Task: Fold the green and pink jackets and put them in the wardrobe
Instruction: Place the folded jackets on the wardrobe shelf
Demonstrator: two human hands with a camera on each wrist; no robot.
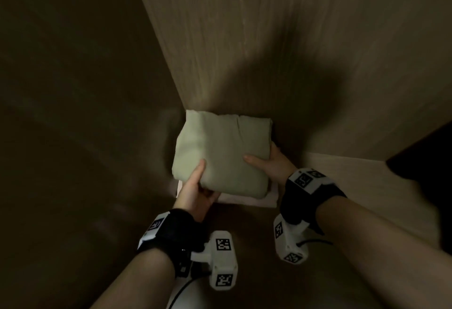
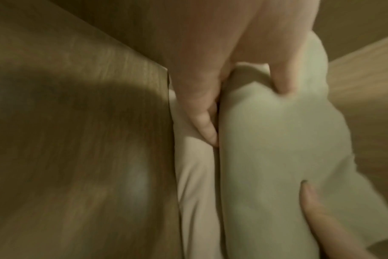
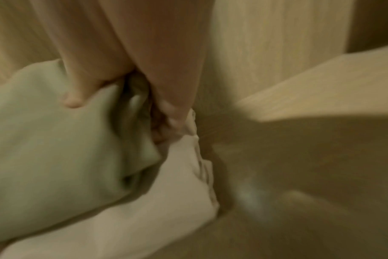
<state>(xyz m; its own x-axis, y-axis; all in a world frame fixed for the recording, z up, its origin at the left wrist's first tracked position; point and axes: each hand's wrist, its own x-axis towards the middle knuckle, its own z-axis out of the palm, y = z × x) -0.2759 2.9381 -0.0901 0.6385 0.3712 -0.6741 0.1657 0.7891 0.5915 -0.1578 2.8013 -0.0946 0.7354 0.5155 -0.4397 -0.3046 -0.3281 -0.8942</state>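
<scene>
The folded green jacket sits on top of the folded pale pink jacket in the back corner of the wooden wardrobe. My left hand grips the green bundle's near left corner, thumb on top and fingers tucked between the two jackets. At the right edge, my right hand holds the green bundle the same way, thumb on top, fingers underneath.
The wardrobe's back panel rises straight behind the jackets, and its left side wall lies in deep shadow. A lighter wooden ledge runs along the right. The wardrobe floor in front of the stack is dim.
</scene>
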